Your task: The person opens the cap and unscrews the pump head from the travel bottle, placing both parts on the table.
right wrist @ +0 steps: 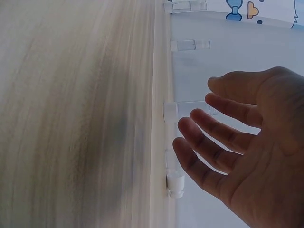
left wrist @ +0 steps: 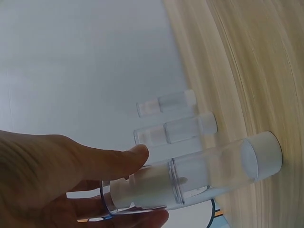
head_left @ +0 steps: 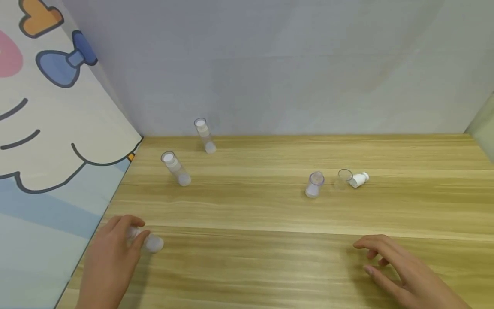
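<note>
My left hand (head_left: 112,249) holds a clear bottle with a white base and a white top under a transparent cap (left wrist: 190,183). Its thumb lies on one side of the cap and the fingers on the other; the base touches the table. Farther back stand two similar bottles, one nearer (head_left: 176,168) and one by the wall (head_left: 205,136). With fingers apart and loosely bent, my right hand (head_left: 401,270) hovers above the table and touches nothing. Beyond it are a clear bottle body with a white base (head_left: 314,185), a transparent cap (head_left: 343,178) and a small white pump top lying down (head_left: 359,180).
The wooden table (head_left: 247,206) meets a pale grey wall (head_left: 270,86) at the back. On the left, a cartoon-printed panel (head_left: 46,141) runs along the table's edge. Another pale surface (head_left: 482,128) borders the right side.
</note>
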Demonstrator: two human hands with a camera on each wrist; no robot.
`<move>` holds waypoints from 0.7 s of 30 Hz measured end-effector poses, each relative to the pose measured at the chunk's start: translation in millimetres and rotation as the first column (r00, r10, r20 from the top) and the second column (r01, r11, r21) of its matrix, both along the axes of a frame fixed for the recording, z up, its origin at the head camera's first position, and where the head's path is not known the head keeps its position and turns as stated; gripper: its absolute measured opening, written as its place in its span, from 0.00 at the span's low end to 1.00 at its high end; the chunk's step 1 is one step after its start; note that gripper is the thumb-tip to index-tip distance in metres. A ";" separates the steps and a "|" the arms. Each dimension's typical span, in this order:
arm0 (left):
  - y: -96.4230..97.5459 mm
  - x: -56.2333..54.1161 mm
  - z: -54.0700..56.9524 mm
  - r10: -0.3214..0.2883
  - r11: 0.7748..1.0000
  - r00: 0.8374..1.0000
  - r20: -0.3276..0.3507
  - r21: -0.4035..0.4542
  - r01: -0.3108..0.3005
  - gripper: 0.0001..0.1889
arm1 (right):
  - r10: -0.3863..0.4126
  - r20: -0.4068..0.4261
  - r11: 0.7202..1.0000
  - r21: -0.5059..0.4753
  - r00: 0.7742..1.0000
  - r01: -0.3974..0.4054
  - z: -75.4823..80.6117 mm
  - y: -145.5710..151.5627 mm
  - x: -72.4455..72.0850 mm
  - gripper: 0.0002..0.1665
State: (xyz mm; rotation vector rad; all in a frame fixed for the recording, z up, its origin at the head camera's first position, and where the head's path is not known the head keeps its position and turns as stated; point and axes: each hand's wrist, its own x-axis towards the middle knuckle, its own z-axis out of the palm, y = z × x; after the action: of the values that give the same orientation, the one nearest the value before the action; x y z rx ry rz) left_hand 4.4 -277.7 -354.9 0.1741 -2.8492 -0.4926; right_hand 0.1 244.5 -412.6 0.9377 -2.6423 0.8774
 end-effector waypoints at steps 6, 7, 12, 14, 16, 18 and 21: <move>2.0 0.3 -0.9 0.010 1.000 0.999 -0.033 0.007 -0.010 0.11 | 0.005 0.006 1.000 0.000 1.000 -0.005 2.6 -0.7 -0.3 0.39; 2.9 0.5 -0.9 0.011 1.000 0.999 -0.043 0.007 -0.011 0.11 | 0.007 0.002 1.000 0.002 1.000 -0.007 3.1 -0.7 -0.6 0.39; 9.1 1.1 -0.6 0.017 1.000 0.999 -0.045 0.025 -0.015 0.11 | 0.029 -0.012 1.000 -0.002 0.999 -0.029 5.4 -1.1 -2.6 0.40; 13.0 0.6 0.0 0.011 0.999 0.999 -0.041 0.034 -0.010 0.11 | 0.034 -0.015 0.999 0.002 0.999 -0.034 6.4 -1.6 -3.4 0.41; 17.7 -0.3 0.5 0.003 0.999 0.999 -0.046 0.035 -0.002 0.11 | 0.037 -0.019 0.999 0.007 0.999 -0.037 7.6 -2.4 -4.4 0.41; 23.1 -1.1 1.0 -0.012 0.999 0.998 -0.059 0.030 0.013 0.11 | 0.041 -0.029 0.999 0.010 0.999 -0.041 9.1 -3.7 -5.5 0.40; 30.7 -2.2 1.4 -0.034 0.999 0.996 -0.080 0.030 0.036 0.11 | 0.044 -0.037 0.999 0.013 0.998 -0.043 12.7 -6.3 -7.0 0.41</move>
State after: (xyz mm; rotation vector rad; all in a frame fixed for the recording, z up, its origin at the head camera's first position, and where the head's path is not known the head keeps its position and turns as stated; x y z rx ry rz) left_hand 2.2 -247.0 -353.4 0.1076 -2.7728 -0.5387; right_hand -7.0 238.2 -399.9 1.0082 -2.6081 0.8463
